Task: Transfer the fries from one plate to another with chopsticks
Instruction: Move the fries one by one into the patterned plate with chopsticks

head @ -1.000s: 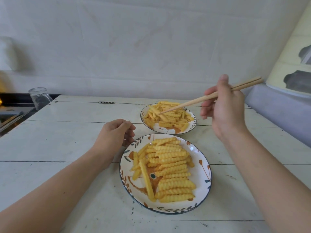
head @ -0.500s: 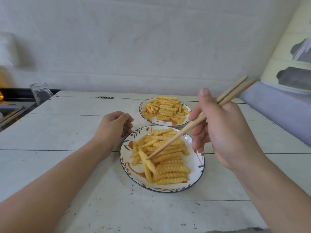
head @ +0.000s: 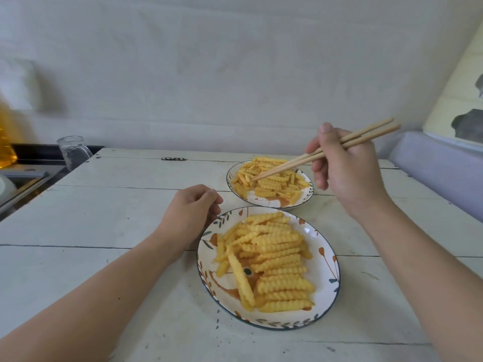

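Two plates of crinkled fries (head: 271,259); right hand (head: 345,173) grips chopsticks (head: 324,152), left hand (head: 190,212) loosely curled.

A clear glass jar (head: 74,150) stands at the far left corner of the white plank counter (head: 109,226). A small dark object (head: 173,159) lies near the counter's far edge. Beyond the left edge sits a dark surface (head: 34,155), with something blurred and yellow (head: 6,142) above it. A pale wall (head: 209,74) runs behind.

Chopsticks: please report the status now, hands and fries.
Right hand grips chopsticks, tips over far plate. No fry between tips. Left hand loosely curled beside near plate, holds nothing. Nothing in the way.
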### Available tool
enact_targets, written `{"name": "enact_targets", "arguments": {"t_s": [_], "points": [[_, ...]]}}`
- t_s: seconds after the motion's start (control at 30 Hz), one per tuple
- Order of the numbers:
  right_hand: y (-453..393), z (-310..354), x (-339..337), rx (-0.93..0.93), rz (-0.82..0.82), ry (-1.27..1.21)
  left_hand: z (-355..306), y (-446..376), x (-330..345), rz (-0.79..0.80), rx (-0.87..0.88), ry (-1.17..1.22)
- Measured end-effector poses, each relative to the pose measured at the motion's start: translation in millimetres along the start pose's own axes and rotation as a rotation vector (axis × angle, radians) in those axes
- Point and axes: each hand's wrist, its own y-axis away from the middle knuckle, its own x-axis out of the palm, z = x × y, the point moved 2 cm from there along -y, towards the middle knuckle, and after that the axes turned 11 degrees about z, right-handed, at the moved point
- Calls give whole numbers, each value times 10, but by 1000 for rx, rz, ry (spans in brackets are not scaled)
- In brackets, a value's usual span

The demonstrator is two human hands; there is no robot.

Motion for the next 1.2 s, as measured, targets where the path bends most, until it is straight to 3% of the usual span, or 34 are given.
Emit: {"name": "enact_targets", "arguments": {"t_s": [0.23, 0.43, 0.83, 1.07, 1.2], "points": [[-308, -300, 344, 39, 113, 98, 5, -48, -23, -2, -19, 43], [-359, -326, 431, 45, 94, 110, -1, -51, -26, -2, -24, 52], [-20, 120, -407, 117, -249, -191, -39, 10, 6, -3, -14, -1], [416, 305, -833, 304, -234, 17, -59, 55, 36, -26, 0, 34], [525, 254, -787, 413, -89, 95, -49, 66, 40, -34, -12, 36]]}}
